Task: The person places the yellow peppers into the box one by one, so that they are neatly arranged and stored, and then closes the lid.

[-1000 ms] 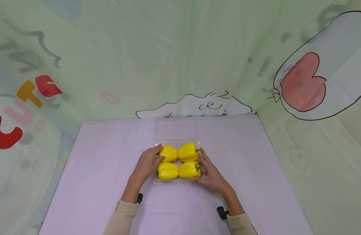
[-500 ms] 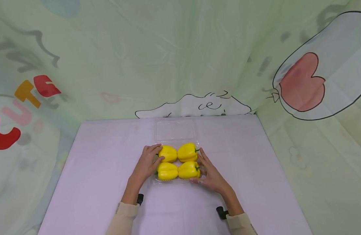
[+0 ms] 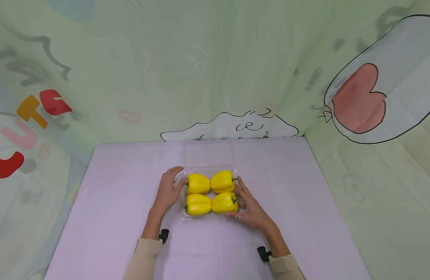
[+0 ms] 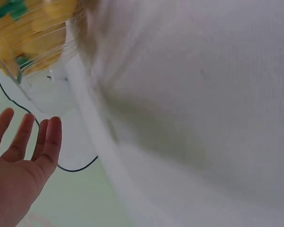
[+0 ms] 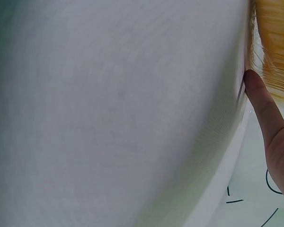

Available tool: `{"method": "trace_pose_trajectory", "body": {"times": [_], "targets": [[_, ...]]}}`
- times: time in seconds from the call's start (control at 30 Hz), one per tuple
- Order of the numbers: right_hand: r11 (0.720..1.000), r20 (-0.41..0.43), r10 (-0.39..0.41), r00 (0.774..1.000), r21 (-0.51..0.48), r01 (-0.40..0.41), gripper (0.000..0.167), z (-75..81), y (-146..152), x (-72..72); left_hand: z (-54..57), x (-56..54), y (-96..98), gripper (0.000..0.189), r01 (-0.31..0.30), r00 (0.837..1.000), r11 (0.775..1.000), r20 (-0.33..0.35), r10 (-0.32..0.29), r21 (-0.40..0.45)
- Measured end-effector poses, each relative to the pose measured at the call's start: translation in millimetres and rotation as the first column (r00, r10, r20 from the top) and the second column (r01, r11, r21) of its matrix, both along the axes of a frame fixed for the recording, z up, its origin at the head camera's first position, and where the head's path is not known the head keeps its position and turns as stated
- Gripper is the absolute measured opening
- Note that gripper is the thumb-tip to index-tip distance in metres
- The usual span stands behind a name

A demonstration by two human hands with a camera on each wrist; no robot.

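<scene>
Several yellow bell peppers [image 3: 198, 205] with green stems lie two by two in a clear plastic clamshell box [image 3: 201, 217]. Its transparent lid [image 3: 208, 154] is folded back, away from me. Left of the box is my left hand [image 3: 167, 191], holding nothing. Its thumb tip is close to the box's left edge; contact there cannot be made out. In the left wrist view the left fingers [image 4: 51, 142] are loosely extended and apart from the box. Along the box's right side rests my right hand [image 3: 252, 210], fingers extended and thumb at the near right corner. The right thumb [image 5: 265, 106] touches the box's lower edge.
A pale lilac cloth covers the table [image 3: 288, 186]. Behind it hangs a light green printed curtain [image 3: 148, 77], which also closes off both sides. A small black wrist camera [image 3: 164, 235] sits at my left cuff, another at the right.
My left hand has let go of the far left pepper and moved left, off the box. My right hand and the peppers stay in place.
</scene>
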State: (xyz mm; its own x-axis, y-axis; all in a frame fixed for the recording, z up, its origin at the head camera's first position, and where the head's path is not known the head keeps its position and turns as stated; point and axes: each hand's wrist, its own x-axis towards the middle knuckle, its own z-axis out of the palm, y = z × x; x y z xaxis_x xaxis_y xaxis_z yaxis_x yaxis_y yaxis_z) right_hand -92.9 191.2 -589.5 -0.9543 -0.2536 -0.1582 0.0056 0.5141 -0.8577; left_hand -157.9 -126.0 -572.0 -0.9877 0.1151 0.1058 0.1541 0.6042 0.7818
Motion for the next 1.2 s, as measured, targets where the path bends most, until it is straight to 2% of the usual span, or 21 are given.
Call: {"method": "trace_pose_trajectory", "body": {"times": [0.07,0.13,0.27,0.4,0.6,1.0,1.07,1.2], "targets": [[1.0,-0.002,0.0,1.0,0.0,0.0,0.117,0.3,0,0.0,-5.0,-4.2,-1.6,0.048,-0.03,0.999,0.997,0.031,0.028,0.064],[1.0,-0.005,-0.001,1.0,0.002,0.001,0.117,0.4,0,0.0,-9.5,-8.9,-2.2,0.05,-0.061,0.994,0.988,0.094,0.048,0.139],[1.0,-0.004,-0.002,1.0,0.011,0.002,0.117,1.2,-1,0.5,-18.2,-20.5,-1.9,0.052,-0.137,0.965,0.954,0.254,0.068,0.265],[1.0,-0.002,-0.006,1.0,0.017,0.006,0.117,3.4,-1,1.4,-27.3,-31.2,-0.6,0.048,-0.197,0.94,0.913,0.335,0.072,0.357],[1.0,-0.008,-0.003,1.0,0.024,0.003,0.116,4.7,-1,1.7,-34.9,-40.1,1.1,0.043,-0.247,0.925,0.876,0.37,0.086,0.414],[1.0,0.041,-0.004,0.999,-0.021,0.005,0.118,2.0,-2,0.0,-31.7,-46.5,2.9,0.045,-0.265,0.907,0.865,0.416,0.072,0.427],[1.0,0.038,-0.003,0.999,-0.014,0.004,0.118,1.7,-1,-0.2,-31.4,-47.4,2.5,0.045,-0.263,0.907,0.865,0.414,0.071,0.428],[1.0,0.031,-0.003,1.0,-0.006,0.003,0.118,1.3,-1,-0.5,-30.3,-48.7,2.4,0.039,-0.267,0.919,0.857,0.383,0.089,0.441]]}}
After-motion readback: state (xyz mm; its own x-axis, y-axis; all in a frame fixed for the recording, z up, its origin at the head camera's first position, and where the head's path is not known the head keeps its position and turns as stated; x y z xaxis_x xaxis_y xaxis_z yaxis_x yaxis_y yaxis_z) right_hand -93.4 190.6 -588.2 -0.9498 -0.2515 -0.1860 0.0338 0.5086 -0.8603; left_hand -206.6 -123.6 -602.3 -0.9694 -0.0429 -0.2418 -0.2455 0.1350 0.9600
